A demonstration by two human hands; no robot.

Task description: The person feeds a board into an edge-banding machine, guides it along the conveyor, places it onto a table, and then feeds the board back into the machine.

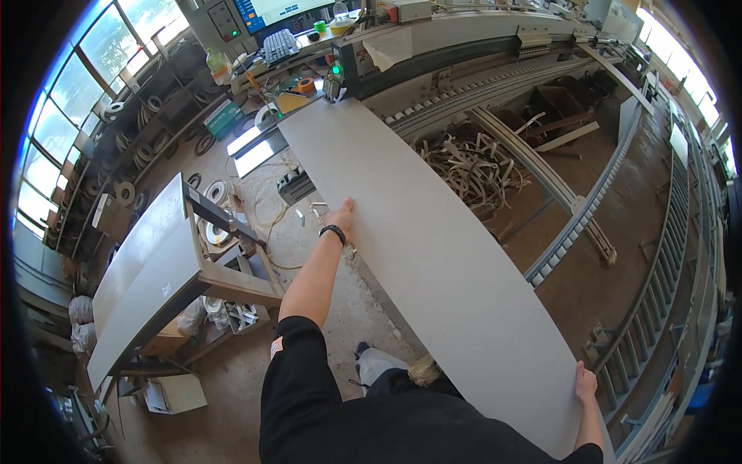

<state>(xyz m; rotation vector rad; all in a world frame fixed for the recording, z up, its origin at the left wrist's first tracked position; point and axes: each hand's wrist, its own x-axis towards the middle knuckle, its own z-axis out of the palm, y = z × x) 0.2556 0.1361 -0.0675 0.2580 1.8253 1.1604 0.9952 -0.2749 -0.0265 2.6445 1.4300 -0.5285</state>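
Note:
A long, pale grey board (433,240) stretches in front of me from the machine at the far side to close by my body at the lower right. My left hand (342,217), with a dark band at its wrist, grips the board's left edge about midway along. On the opposite long edge, near the close end, my right hand (586,381) is closed round the rim. Part of each hand's fingers is hidden at the board. The board's far end reaches a machine head (334,81) with a lit green button.
A wooden table (147,271) with another pale panel stands at left. Roller rails (572,232) run along the right, by a heap of cut strips (473,172). Tape rolls (218,192) lie on the floor. A keyboard (280,48) and monitor (290,11) are at the back.

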